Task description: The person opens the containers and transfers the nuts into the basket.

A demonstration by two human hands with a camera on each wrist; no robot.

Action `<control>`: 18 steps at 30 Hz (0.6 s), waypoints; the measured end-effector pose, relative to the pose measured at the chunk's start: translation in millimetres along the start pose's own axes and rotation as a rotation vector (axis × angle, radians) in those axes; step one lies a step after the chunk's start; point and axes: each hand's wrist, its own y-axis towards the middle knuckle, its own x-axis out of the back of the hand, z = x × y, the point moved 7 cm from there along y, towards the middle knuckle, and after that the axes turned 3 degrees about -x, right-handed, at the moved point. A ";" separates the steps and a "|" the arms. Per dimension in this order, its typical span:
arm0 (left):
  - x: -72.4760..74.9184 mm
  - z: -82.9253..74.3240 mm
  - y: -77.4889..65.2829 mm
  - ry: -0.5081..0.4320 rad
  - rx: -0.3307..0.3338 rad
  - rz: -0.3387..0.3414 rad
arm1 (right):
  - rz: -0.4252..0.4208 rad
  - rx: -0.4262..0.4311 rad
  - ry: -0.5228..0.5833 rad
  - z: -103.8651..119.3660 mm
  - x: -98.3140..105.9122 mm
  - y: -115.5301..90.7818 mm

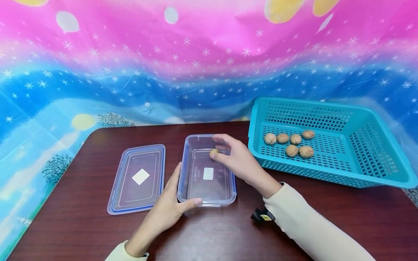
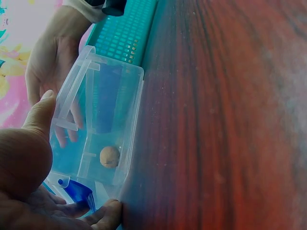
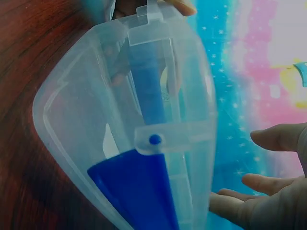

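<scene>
A clear plastic food container point(image 1: 212, 190) with blue side clips stands uncovered on the table. My left hand point(image 1: 164, 204) grips its near left corner, thumb over the front rim and fingers along the left side. Over the container's far right part is my right hand point(image 1: 236, 159), its fingers spread apart and holding nothing. One walnut point(image 2: 109, 157) lies on the container floor in the left wrist view, away from the right fingers. From the head, that walnut shows just beside the right thumb. The right wrist view shows the right thumb and fingers parted beside the container wall.
The container's flat lid point(image 1: 137, 192), clear with a blue seal, lies on the dark wooden table point(image 1: 215, 235) at left. A turquoise perforated basket point(image 1: 330, 145) at right holds several walnuts point(image 1: 295, 139). A patterned cloth point(image 1: 196, 72) hangs behind the table.
</scene>
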 end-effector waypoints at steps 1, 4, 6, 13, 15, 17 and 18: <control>0.1 0.0 0.0 0.004 0.000 0.001 | 0.001 -0.006 0.005 -0.6 -1.4 1.6; 0.1 0.5 -0.4 0.015 0.004 0.004 | 0.001 -0.036 0.010 -3.6 -6.5 7.1; 0.2 0.1 -0.4 0.021 -0.005 0.001 | -0.002 -0.062 0.005 -5.7 -9.9 10.1; 0.2 -0.3 -0.2 0.017 -0.004 -0.004 | 0.005 -0.130 -0.041 -12.4 -21.7 21.3; 0.0 -0.4 0.3 0.014 -0.009 -0.004 | 0.015 -0.138 -0.054 -12.8 -25.1 24.0; 0.0 -0.5 0.6 0.014 -0.012 -0.003 | 0.023 -0.153 -0.059 -13.2 -27.9 25.6; -0.1 -0.5 0.8 0.017 -0.012 -0.003 | 0.025 -0.157 -0.065 -13.2 -28.9 26.4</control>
